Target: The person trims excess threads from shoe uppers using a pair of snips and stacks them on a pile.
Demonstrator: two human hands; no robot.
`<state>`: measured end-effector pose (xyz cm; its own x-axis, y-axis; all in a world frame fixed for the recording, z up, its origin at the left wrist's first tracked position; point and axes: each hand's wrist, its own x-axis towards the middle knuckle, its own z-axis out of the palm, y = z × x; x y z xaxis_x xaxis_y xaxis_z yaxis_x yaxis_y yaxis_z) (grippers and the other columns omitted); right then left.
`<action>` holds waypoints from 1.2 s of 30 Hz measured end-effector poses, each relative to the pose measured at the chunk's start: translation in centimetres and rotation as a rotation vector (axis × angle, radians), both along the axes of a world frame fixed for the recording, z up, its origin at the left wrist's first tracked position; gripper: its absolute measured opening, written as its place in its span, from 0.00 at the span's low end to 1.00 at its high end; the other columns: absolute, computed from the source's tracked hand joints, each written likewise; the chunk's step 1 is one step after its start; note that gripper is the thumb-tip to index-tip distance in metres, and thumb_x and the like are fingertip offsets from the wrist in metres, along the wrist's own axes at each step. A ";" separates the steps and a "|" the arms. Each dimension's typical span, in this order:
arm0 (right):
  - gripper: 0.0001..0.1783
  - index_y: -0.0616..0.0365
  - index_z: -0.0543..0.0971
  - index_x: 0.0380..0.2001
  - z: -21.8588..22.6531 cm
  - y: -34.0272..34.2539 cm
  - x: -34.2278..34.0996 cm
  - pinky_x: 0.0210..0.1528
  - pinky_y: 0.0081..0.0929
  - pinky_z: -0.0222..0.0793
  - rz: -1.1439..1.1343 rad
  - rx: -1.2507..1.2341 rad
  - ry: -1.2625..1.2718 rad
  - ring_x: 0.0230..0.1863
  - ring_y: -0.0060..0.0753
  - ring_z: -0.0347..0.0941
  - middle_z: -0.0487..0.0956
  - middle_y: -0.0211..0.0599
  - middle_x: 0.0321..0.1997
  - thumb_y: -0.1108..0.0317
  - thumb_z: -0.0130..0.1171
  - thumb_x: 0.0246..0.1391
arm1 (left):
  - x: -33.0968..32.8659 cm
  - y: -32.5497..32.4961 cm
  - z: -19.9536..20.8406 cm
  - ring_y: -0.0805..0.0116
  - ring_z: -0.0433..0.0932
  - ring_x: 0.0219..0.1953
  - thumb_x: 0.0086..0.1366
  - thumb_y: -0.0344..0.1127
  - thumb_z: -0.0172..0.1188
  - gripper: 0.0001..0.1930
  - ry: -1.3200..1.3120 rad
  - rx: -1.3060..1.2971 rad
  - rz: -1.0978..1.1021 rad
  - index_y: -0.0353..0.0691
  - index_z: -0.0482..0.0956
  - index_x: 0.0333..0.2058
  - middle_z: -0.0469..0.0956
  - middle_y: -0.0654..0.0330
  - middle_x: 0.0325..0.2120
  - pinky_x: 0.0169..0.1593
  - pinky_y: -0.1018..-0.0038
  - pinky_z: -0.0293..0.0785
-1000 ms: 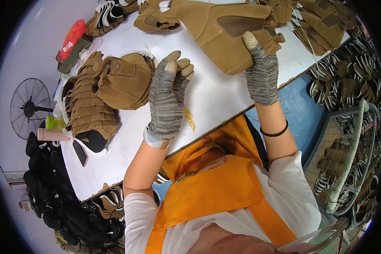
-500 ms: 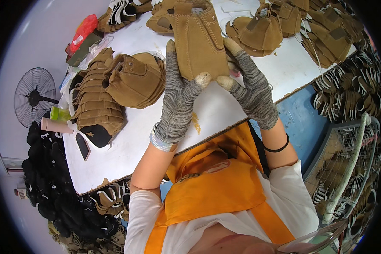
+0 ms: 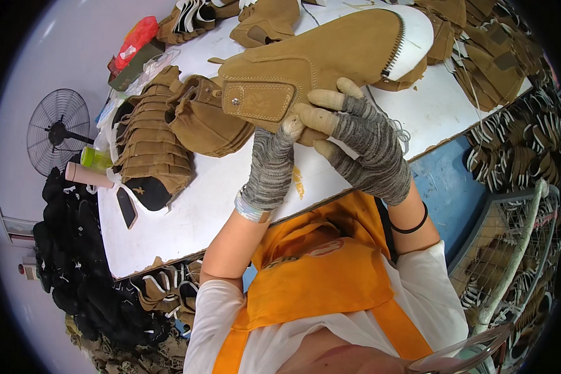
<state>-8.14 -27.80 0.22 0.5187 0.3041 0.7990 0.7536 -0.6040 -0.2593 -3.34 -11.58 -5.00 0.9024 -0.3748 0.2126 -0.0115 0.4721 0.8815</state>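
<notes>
A brown suede boot upper (image 3: pixel 330 53) with a white toe piece and a stitched, snapped flap is held up above the white table (image 3: pixel 146 246), its toe pointing to the far right. My left hand (image 3: pixel 271 163), in a grey knit glove with pale fingertips, grips it near the flap; the thumb shows in front and the other fingers are hidden behind it. Against its lower edge rest the fingertips of my gloved right hand (image 3: pixel 369 140), fingers stretched out and apart. Just left of it lies a stack of brown uppers (image 3: pixel 212 121).
A long row of nested brown uppers (image 3: pixel 153 143) lies at the left, beside a pink bottle (image 3: pixel 87 175) and a dark phone-like slab (image 3: pixel 126 207). More brown uppers (image 3: pixel 489 62) cover the far right. A wire cart (image 3: pixel 511 249) stands right of the table; a fan (image 3: pixel 57 133) is at the left.
The boot upper has turned from upright to lying sideways, its white toe now showing at the right. My right hand has let go of its right edge and moved to its lower side.
</notes>
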 end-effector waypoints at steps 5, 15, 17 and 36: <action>0.13 0.57 0.78 0.43 -2.9 0.1 -0.9 0.55 0.35 0.66 -0.007 0.487 0.041 0.47 0.36 0.73 0.80 0.36 0.41 0.72 0.60 0.52 | -0.3 0.2 0.2 0.66 0.70 0.52 0.60 0.40 0.63 0.30 -0.058 0.030 0.148 0.35 0.63 0.57 0.69 0.56 0.52 0.58 0.69 0.67; 0.63 0.66 0.51 0.65 -5.1 3.7 -1.1 0.63 0.35 0.59 0.030 0.691 0.390 0.62 0.41 0.63 0.65 0.49 0.61 0.46 0.75 0.34 | -0.4 -1.2 -0.5 0.62 0.63 0.58 0.50 0.33 0.72 0.46 -0.272 0.140 0.203 0.34 0.52 0.62 0.62 0.53 0.56 0.59 0.66 0.65; 0.69 0.65 0.47 0.65 -5.8 3.9 -0.7 0.63 0.35 0.58 0.018 0.767 0.440 0.61 0.39 0.61 0.63 0.47 0.61 0.42 0.77 0.28 | -0.3 -1.7 -1.9 0.55 0.54 0.64 0.47 0.34 0.73 0.53 -0.690 0.379 0.428 0.35 0.46 0.65 0.51 0.48 0.62 0.64 0.60 0.57; 0.30 0.64 0.72 0.48 -2.4 3.3 1.8 0.49 0.28 0.72 0.240 1.251 0.495 0.46 0.30 0.73 0.76 0.38 0.45 0.62 0.72 0.44 | -3.5 2.4 -0.6 0.39 0.42 0.69 0.50 0.32 0.68 0.41 -1.076 0.937 0.533 0.49 0.60 0.64 0.45 0.41 0.67 0.67 0.49 0.42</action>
